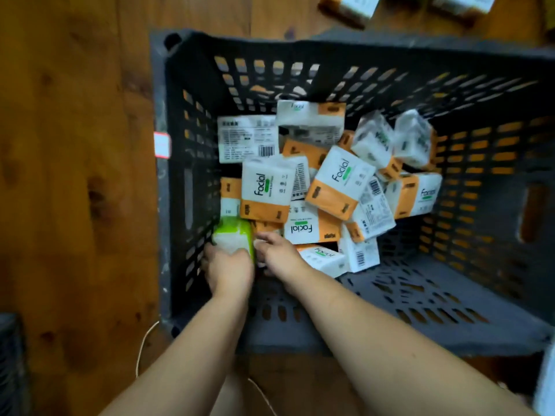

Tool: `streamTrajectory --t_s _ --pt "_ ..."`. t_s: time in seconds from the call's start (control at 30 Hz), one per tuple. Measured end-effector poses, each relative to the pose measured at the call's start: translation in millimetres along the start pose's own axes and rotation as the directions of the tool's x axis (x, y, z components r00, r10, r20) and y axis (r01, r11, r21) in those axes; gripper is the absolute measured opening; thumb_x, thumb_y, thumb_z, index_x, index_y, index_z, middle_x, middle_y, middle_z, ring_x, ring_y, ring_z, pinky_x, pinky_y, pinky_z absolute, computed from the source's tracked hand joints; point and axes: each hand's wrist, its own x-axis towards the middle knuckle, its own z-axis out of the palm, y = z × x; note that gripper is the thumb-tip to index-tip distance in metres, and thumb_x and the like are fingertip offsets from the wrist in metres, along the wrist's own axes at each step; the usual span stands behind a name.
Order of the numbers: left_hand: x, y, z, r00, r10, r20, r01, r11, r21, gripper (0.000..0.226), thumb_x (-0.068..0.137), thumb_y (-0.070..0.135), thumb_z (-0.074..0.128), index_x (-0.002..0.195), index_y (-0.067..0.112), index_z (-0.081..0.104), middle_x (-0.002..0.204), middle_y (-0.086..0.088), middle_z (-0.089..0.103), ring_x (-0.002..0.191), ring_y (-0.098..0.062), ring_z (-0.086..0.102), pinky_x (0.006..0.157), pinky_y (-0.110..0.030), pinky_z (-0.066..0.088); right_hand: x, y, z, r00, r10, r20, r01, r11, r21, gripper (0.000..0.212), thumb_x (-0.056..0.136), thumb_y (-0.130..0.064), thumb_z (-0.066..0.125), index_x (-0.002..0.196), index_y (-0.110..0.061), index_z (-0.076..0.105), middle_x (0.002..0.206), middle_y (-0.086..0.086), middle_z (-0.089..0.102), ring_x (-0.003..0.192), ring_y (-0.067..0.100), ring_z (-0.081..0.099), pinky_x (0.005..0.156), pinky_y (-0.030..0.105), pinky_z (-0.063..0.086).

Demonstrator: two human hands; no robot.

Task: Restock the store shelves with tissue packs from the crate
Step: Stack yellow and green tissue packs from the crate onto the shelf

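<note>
a big dark grey plastic crate (192, 121) with holes in its sides sits on a brown wooden floor (75, 145). inside it, a messy pile of orange and white tissue packs (330, 187) lies toward the far and left walls. a green and white tissue pack (232, 235) sits at the near left edge of the pile, by the left wall. the left hand (229, 271) holds its near end, fingers curled round it. the right hand (277, 252) is just beside that pack with bent fingers; it is too blurry to tell if it holds anything.
</note>
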Motion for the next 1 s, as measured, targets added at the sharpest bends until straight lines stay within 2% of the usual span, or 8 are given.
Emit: streamTrajectory --t_s 0.17,0.37,0.43,0.53,0.63,0.73,0.87,1.0 --pt "-9 0 -16 0.991 0.039 0.127 0.008 0.937 -0.349 0.028 0.090 -0.002 0.042 0.073 0.008 0.062 0.074 -0.004 0.061 0.069 -0.019 0.057 0.054 -0.015 0.045 -10 -6 -7 0.994 0.099 0.050 -0.108 0.959 0.262 0.030 0.098 -0.018 0.041 0.125 -0.022 0.053 0.108 -0.002 0.061 0.088 0.011 0.058 0.075 0.025 0.048" --pt "-51 30 -25 0.958 0.148 0.246 -0.075 0.956 -0.283 0.024 0.078 -0.003 0.064 0.069 0.019 0.062 0.080 -0.007 0.065 0.080 -0.023 0.060 0.085 -0.034 0.049 -74 -4 -58 0.996 0.067 0.050 -0.082 0.916 0.394 0.034 0.084 -0.024 0.065 0.116 -0.020 0.054 0.108 -0.001 0.066 0.096 0.016 0.064 0.079 0.036 0.053" --pt "-74 45 -28 0.941 0.189 0.282 -0.130 0.968 -0.216 0.026 0.073 -0.002 0.070 0.073 0.021 0.059 0.083 -0.006 0.066 0.081 -0.021 0.059 0.089 -0.037 0.050 -99 -9 -75 0.999 0.004 -0.035 0.012 0.902 0.431 0.046 0.074 -0.017 0.076 0.113 -0.019 0.054 0.105 0.000 0.068 0.089 0.016 0.066 0.070 0.030 0.055" --pt "-121 69 -38 0.912 0.258 0.320 -0.230 0.965 -0.124 0.041 0.071 0.009 0.076 0.107 0.014 0.055 0.083 0.000 0.058 0.085 -0.023 0.058 0.089 -0.037 0.050 -136 -24 -101 0.990 -0.065 -0.123 0.115 0.882 0.456 0.057 0.059 -0.015 0.084 0.107 -0.022 0.054 0.107 0.005 0.068 0.098 0.023 0.066 0.089 0.042 0.053" --pt "-171 94 -55 0.907 0.338 0.253 -0.374 0.921 0.109 0.084 0.064 0.037 0.082 0.134 0.018 0.039 0.122 -0.009 0.051 0.117 -0.028 0.050 0.099 -0.039 0.042 -178 -43 -127 0.978 -0.136 -0.157 0.193 0.873 0.448 0.091 0.035 -0.031 0.086 0.117 -0.017 0.048 0.113 0.009 0.066 0.104 0.026 0.063 0.095 0.047 0.050" --pt "-226 118 -78 0.853 0.414 0.318 -0.477 0.866 0.153 0.100 0.057 0.053 0.081 0.140 0.022 0.033 0.141 -0.012 0.036 0.133 -0.030 0.035 0.108 -0.043 0.033 -234 -57 -158 0.967 -0.190 -0.171 0.251 0.833 0.493 0.082 0.051 -0.023 0.084 0.124 -0.016 0.048 0.113 0.006 0.066 0.102 0.024 0.063 0.091 0.042 0.051" --pt "-309 144 -111 0.683 0.505 0.527 -0.421 0.862 -0.281 0.039 0.076 0.031 0.074 0.108 0.019 0.055 0.107 -0.005 0.065 0.091 -0.017 0.062 0.072 -0.021 0.051 -324 -70 -207 0.932 -0.287 -0.222 0.363 0.729 0.580 0.063 0.051 -0.013 0.067 0.112 -0.017 0.054 0.105 0.010 0.067 0.094 0.028 0.063 0.088 0.048 0.049" --pt "-384 166 -141 0.573 0.554 0.603 -0.477 0.825 -0.305 0.006 0.082 0.023 0.066 0.084 0.023 0.060 0.088 -0.001 0.065 0.079 -0.020 0.058 0.071 -0.032 0.043 -413 -70 -246 0.885 -0.344 -0.314 0.466 0.636 0.615 0.091 0.036 -0.021 0.069 0.123 -0.006 0.049 0.113 0.020 0.063 0.096 0.032 0.061 0.086 0.055 0.049"
